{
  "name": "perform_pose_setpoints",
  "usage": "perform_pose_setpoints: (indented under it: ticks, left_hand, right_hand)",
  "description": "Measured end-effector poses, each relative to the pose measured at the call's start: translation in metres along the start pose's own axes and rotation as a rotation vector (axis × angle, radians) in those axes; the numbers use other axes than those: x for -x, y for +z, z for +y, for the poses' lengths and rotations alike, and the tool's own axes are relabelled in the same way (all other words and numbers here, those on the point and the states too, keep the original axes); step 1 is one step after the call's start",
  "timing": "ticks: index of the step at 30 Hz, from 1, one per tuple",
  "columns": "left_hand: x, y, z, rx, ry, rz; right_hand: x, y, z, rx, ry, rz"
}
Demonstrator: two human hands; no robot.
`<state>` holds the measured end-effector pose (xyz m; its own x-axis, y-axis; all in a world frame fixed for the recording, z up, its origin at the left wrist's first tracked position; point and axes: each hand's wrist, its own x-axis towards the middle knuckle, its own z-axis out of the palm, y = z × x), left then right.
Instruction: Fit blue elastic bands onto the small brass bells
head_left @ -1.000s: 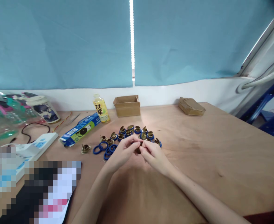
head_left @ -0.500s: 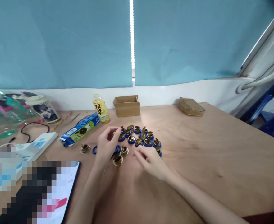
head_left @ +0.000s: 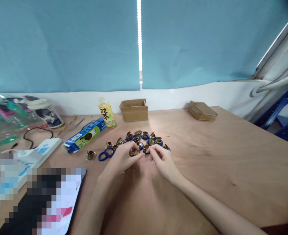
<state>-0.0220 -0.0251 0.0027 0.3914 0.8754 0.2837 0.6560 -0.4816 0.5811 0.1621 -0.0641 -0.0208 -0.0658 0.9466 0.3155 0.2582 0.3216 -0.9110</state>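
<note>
My left hand (head_left: 125, 156) is curled, with a round brass fitting (head_left: 134, 152) showing between its thumb and fingers. Close by on the right, my right hand (head_left: 164, 162) has its thumb and forefinger pinched together; what they hold, if anything, is too small to make out. Behind both hands lie several brass fittings with raised flaps, many seated in blue rings, such as this one (head_left: 159, 141). Loose blue rings (head_left: 109, 152) lie left of my left hand. A lone brass fitting (head_left: 90, 155) stands farther left. My hands partly cover the group.
A yellow-labelled bottle (head_left: 107, 114), an open cardboard box (head_left: 135, 112) and a closed brown box (head_left: 202, 111) stand at the back. On the left are a blue carton (head_left: 85, 135), a power strip (head_left: 42, 148), a cup (head_left: 46, 114) and a phone-like device (head_left: 68, 195).
My left hand has moved right, towards my right hand, uncovering blue rings and brass fittings on the left. My right hand has shifted slightly right and up.
</note>
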Motion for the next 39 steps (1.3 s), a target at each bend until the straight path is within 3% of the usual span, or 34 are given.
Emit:
perform_pose_setpoints:
  ticks: [9, 12, 15, 19, 24, 31, 39]
  left_hand:
    - [0.001, 0.022, 0.005, -0.184, 0.113, -0.139]
    - [0.002, 0.027, 0.003, -0.249, 0.152, -0.181]
    - [0.002, 0.029, -0.001, -0.292, 0.182, -0.193]
    - [0.003, 0.029, -0.002, -0.349, 0.192, -0.186]
    - [0.006, 0.027, 0.001, -0.361, 0.179, -0.112]
    - [0.002, 0.027, 0.004, -0.359, 0.159, 0.053]
    - [0.006, 0.035, 0.003, -0.480, 0.087, 0.001]
  right_hand:
    - [-0.009, -0.014, -0.005, -0.131, 0.023, 0.117]
    - [-0.011, -0.019, -0.006, -0.044, -0.008, 0.154]
    - [-0.011, -0.024, -0.004, 0.183, -0.124, 0.106]
    - [-0.011, -0.025, 0.005, 0.545, -0.257, 0.018]
    - [-0.011, -0.018, 0.019, 0.827, -0.370, -0.099]
    - [-0.018, -0.013, 0.026, 0.923, -0.398, -0.112]
    - [-0.020, -0.007, 0.033, 0.990, -0.413, -0.083]
